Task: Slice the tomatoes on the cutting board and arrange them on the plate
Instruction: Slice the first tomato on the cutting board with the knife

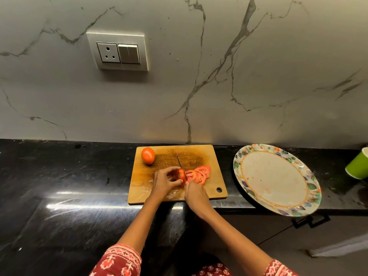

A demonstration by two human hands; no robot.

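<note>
A wooden cutting board (207,154) lies on the black counter. On its far left corner sits a whole tomato (148,155). Near the board's middle, my left hand (165,181) pinches the uncut end of a second tomato (181,174) with curled fingers. My right hand (196,196) grips the handle of a knife (181,166), its blade standing in that tomato and pointing away from me. Several cut slices (202,173) lean in a row to the right of the blade. A large round plate (276,179) with a leaf-patterned rim lies to the right of the board with no tomato on it.
A green paper cup (358,164) stands at the far right, beyond the plate. The plate overhangs the counter's front edge. A marble wall with a socket and switch panel (118,51) rises behind. A dark cabinet handle (310,222) shows below the plate.
</note>
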